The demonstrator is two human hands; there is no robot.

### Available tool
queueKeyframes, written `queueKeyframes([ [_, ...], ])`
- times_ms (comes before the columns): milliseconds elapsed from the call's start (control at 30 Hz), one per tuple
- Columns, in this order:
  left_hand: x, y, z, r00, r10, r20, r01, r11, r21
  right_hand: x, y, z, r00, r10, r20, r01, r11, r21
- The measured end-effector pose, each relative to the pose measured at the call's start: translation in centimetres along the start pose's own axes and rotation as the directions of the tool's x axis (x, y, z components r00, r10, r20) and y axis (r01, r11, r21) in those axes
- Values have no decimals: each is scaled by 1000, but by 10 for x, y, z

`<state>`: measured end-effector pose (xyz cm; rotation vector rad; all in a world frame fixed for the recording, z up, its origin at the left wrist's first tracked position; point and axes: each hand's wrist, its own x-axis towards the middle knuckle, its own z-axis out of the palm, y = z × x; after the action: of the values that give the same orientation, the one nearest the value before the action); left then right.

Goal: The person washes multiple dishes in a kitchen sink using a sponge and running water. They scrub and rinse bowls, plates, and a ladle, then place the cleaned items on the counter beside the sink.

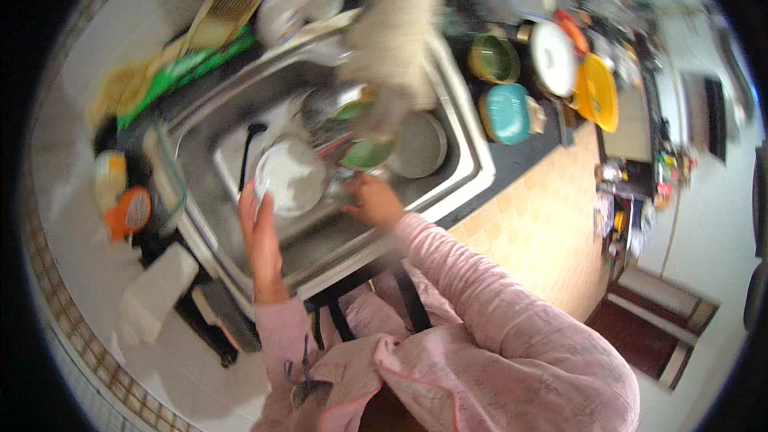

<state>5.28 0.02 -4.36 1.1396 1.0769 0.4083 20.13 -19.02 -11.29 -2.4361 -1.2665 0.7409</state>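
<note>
A white bowl (291, 177) is over the stainless steel sink (306, 246), its opening facing up. My left hand (261, 240) grips the bowl's left rim, one finger outside and one at the inner edge. My right hand (375, 201) is in the sink, blurred, beside some shiny things too indistinct to name. Whether its fingers hold anything cannot be made out. Just beyond it are a green bowl (367, 155) and a round grey pan or dish (420, 144). A black handle (249, 150) sticks up left of the white bowl.
A blurred beige object (393, 30) hangs over the sink's far side, hiding part of it. Right of the sink, the dark counter bears a teal container (507, 114), a green bowl (493, 59) and a yellow basin (597, 93). An orange brush or scrubber (129, 213) lies left.
</note>
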Motion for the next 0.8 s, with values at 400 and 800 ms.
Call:
queueKeyframes([
  [400,-59,70,-49,996,63,68,-57,994,-90,-82,8,-73,902,174,-394,-25,934,356],
  [800,-72,87,31,985,173,-1,-172,980,-101,-61,125,-206,613,550,-567,-62,748,660],
])
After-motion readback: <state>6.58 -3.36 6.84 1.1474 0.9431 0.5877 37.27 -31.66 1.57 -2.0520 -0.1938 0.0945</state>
